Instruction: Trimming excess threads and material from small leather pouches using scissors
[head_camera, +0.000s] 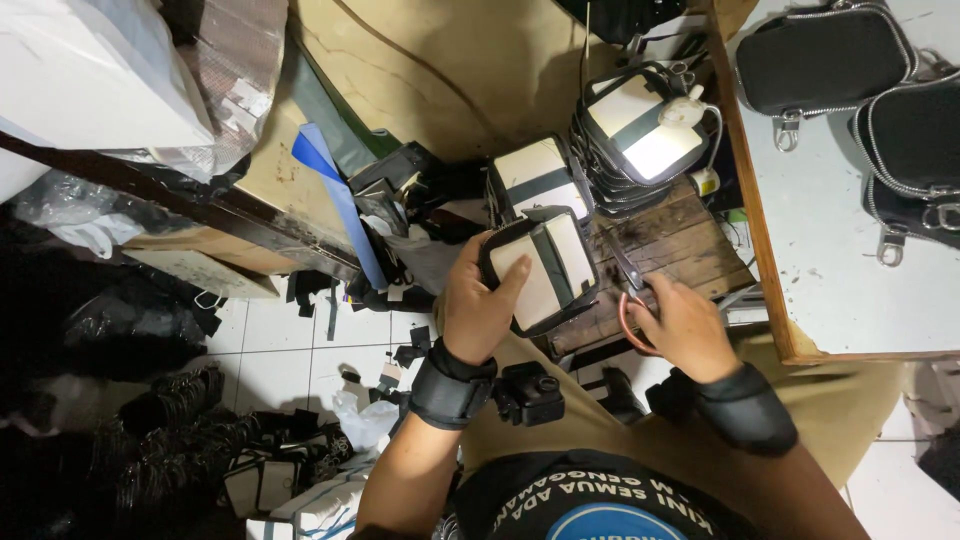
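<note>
Our left hand (478, 305) has its grip clamped on a small rectangular black pouch with cream panels (541, 270), held over the worn wooden board (672, 245). Our right hand (685, 325) closes on red-handled scissors (630, 300), just right of that grip. Beyond it stand stacked matching pouches (640, 130); finished black zip pouches (822, 58) lie on the white table (830, 270) far right.

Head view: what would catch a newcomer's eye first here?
First, the cream pouch with black trim and a dark strap, held in the left hand at centre. Next, the right hand on red-handled scissors over a worn wooden board. Behind, a stack of like pouches stands at the top, and finished black zip bags lie on the pale table at right.
</note>
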